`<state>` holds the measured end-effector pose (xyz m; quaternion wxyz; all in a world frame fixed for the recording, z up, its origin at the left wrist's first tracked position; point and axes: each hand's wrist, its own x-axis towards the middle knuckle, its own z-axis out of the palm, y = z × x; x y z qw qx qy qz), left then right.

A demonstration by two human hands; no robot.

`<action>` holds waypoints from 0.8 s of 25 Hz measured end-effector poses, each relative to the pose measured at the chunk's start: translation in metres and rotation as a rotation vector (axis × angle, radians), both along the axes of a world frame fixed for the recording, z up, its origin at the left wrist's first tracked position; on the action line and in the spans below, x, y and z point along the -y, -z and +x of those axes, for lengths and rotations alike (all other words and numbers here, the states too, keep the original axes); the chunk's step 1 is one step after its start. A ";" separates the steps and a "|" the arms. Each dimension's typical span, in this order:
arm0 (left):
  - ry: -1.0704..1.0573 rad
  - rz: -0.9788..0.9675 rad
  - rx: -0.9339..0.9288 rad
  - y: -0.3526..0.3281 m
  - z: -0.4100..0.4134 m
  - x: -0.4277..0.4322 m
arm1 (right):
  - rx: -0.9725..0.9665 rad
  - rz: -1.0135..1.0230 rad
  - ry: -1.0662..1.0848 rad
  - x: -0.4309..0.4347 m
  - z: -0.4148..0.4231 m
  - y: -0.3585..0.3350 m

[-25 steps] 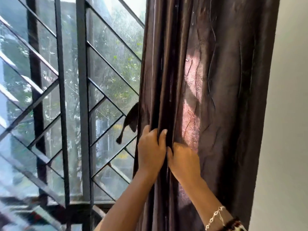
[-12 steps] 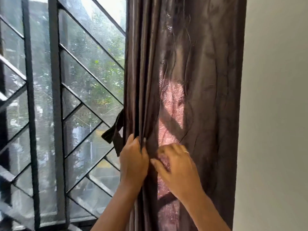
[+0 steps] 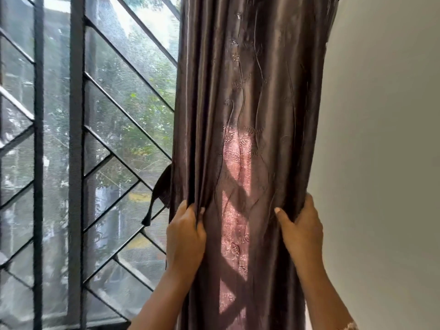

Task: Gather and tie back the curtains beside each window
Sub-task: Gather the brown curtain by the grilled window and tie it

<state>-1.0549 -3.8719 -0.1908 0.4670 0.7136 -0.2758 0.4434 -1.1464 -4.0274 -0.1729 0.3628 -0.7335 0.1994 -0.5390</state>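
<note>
A dark brown satin curtain (image 3: 250, 103) with embroidered vines hangs bunched between the window and the wall. My left hand (image 3: 185, 236) grips the folds at its left edge, fingers curled into the pleats. My right hand (image 3: 301, 229) grips the curtain's right edge by the wall, thumb in front and fingers wrapped behind the cloth. A dark tie-back strap (image 3: 159, 191) dangles behind the left edge of the curtain, against the window, touched by neither hand.
A window (image 3: 123, 129) with a dark metal grille (image 3: 76, 163) of vertical and diagonal bars fills the left side, with trees outside. A plain pale wall (image 3: 385, 151) runs down the right. Sunlight throws a pink patch on the curtain's middle.
My right hand has moved from the curtain's middle to its right edge and taken hold there. My left hand keeps its grip on the left folds.
</note>
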 end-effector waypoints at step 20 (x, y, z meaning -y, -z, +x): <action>0.333 0.006 0.084 0.028 -0.030 -0.009 | -0.319 -0.368 -0.133 -0.084 0.031 -0.020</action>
